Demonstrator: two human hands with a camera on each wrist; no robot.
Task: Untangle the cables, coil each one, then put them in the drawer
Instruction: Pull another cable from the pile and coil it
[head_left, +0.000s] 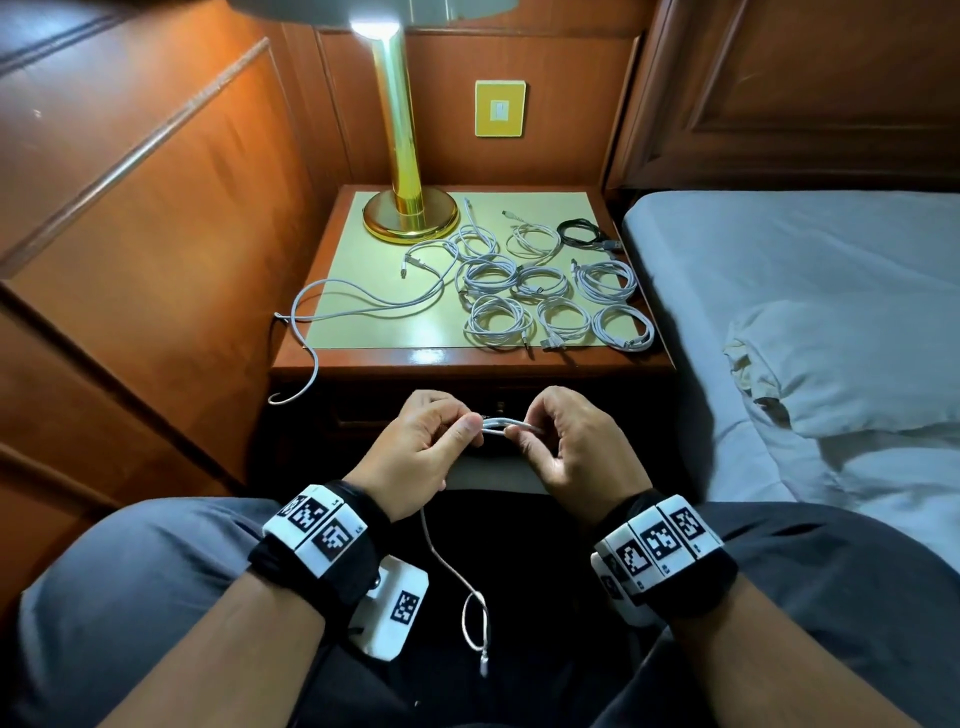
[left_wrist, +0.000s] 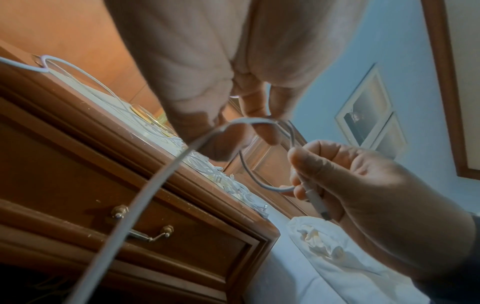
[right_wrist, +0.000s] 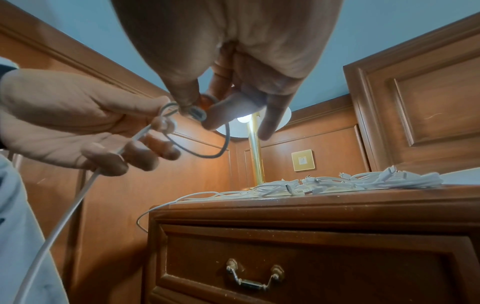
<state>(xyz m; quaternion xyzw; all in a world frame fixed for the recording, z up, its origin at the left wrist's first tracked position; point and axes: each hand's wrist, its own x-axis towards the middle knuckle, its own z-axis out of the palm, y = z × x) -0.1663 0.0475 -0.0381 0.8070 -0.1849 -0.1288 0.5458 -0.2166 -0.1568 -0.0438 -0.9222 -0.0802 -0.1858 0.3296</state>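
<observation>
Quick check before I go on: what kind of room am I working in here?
Most likely a bedroom, perhaps a hotel room. A bed with a pillow stands right beside a wooden nightstand that carries a brass lamp, and the walls are wood-panelled.

White cable (head_left: 511, 426) looped midair, coiled cables (head_left: 550, 291) on nightstand, drawer (right_wrist: 298, 267) closed
</observation>
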